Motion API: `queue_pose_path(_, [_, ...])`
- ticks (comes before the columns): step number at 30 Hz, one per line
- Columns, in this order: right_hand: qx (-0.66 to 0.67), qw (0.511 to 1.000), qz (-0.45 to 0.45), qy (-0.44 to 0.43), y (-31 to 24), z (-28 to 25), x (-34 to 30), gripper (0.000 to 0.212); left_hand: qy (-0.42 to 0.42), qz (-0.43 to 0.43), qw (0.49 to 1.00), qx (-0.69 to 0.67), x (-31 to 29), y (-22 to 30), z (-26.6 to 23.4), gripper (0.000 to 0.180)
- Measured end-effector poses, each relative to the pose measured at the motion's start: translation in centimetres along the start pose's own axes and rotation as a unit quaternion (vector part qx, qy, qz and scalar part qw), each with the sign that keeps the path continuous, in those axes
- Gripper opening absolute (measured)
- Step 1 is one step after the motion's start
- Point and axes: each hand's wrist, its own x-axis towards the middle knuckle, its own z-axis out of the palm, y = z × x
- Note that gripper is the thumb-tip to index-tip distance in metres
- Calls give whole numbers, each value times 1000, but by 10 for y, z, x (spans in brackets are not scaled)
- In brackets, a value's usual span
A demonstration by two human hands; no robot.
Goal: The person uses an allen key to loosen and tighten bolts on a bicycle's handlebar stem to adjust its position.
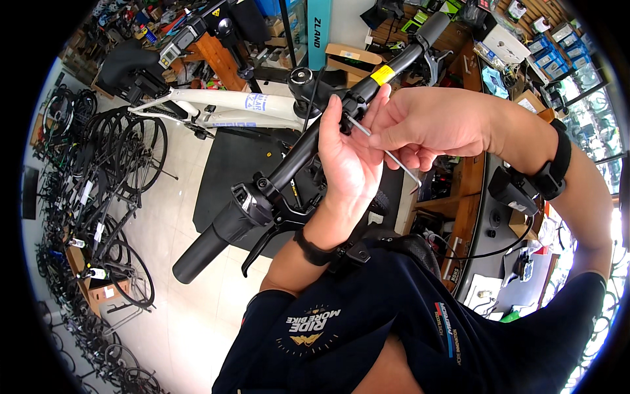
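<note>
from here i can't make out the tip of the hex key point(401, 167); it's lost among black fittings point(354, 105) at the middle of the handlebar point(289, 164). the left hand point(352, 157) hides some of the handlebar too. left of it, the bikes point(134, 154) tangle too thickly to count; right of it, bits point(492, 233) on the counter point(481, 223) are too small to name. below it, the navy shirt point(387, 295) runs out of view.
</note>
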Motion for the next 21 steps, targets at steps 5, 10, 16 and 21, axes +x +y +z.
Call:
queue_pose_path(5, [-53, 998, -14, -29, 5, -8, 6, 39, -36, 29, 999, -8, 4, -3, -6, 58])
queue_pose_path(10, [-59, 997, -3, -46, 2, -7, 1, 37, -28, 12, 999, -12, 3, -2, -5, 59])
queue_pose_path(16, [-65, 996, -40, -36, 8, -14, -6, 27, -21, -2, 999, -48, 2, -1, -2, 56])
queue_pose_path(21, [-39, 998, -54, 14, 13, -22, -11, 23, -6, 55, 997, -62, 6, -4, 1, 47])
